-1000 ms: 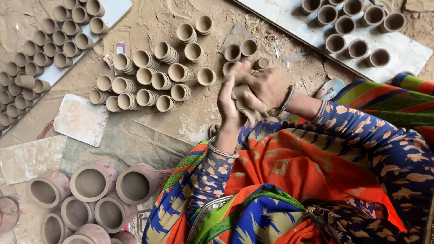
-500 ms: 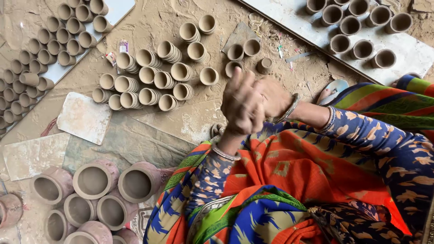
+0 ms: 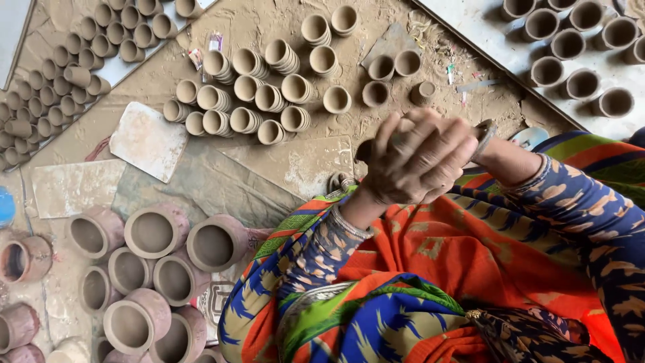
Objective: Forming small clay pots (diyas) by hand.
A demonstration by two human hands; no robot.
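Head view: both hands meet over the lap. Left hand (image 3: 410,165) is wrapped round a small clay piece (image 3: 366,149), fingers clenched over it so only a dark end shows at the hand's left edge; can't tell its exact shape. Right hand (image 3: 463,138) sits just behind and touching the left, mostly hidden, so can't tell whether it grips the clay too or only presses on it. A bangle rides on the left wrist.

Landmark = the clasped hands. Just above them on the dirt floor (image 3: 269,20): a cluster of small clay cups (image 3: 269,94), some upright, some stacked on their sides. Far upper left: a board (image 3: 127,67) w/ more small cups in rows. Upper right: a pale board (image 3: 484,27) carrying darker, wetter-looking cups. Lower left: a group of bigger clay pots (image 3: 151,232), mouths up. Left: a flat pale tile (image 3: 149,141).

Progress, judged: many cups & pots already formed and set out; the piece in hand looks unfinished, not yet put down w/ the others.
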